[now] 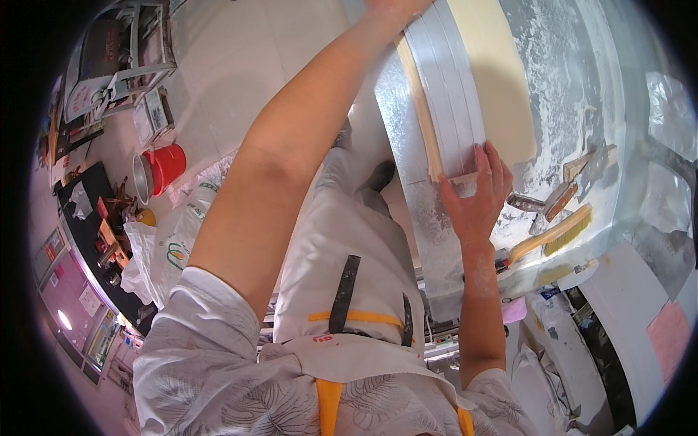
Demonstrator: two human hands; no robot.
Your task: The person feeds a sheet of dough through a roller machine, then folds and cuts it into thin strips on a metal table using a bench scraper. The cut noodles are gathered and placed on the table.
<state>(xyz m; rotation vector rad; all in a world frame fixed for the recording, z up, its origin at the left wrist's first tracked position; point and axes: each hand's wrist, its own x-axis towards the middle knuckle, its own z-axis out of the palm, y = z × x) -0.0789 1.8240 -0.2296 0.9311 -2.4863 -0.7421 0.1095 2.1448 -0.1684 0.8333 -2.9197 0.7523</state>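
A long, pale grey panel with lengthwise grooves (pixel 443 73) lies on a smooth cream sheet (pixel 505 87), which looks like rolled dough. A narrow cream-tan strip (pixel 420 109) shows along the panel's left edge. My right hand (pixel 474 192) spans the panel's near end, thumb at its left corner and fingers at its right. My left hand (pixel 398 7) is at the far end, cut off by the picture's top edge, so its fingers are hidden. Both rest over a metal worktop (pixel 429 218) dusted with white powder.
Right of my right hand lie a scraper with a wooden handle (pixel 556 203), another flat blade (pixel 592 171) and a wooden-handled bristle brush (pixel 567 234). Clear plastic sheeting (pixel 669 196) hangs beyond. On the left floor stand a red bucket (pixel 167 166) and a white plastic bag (pixel 171 243).
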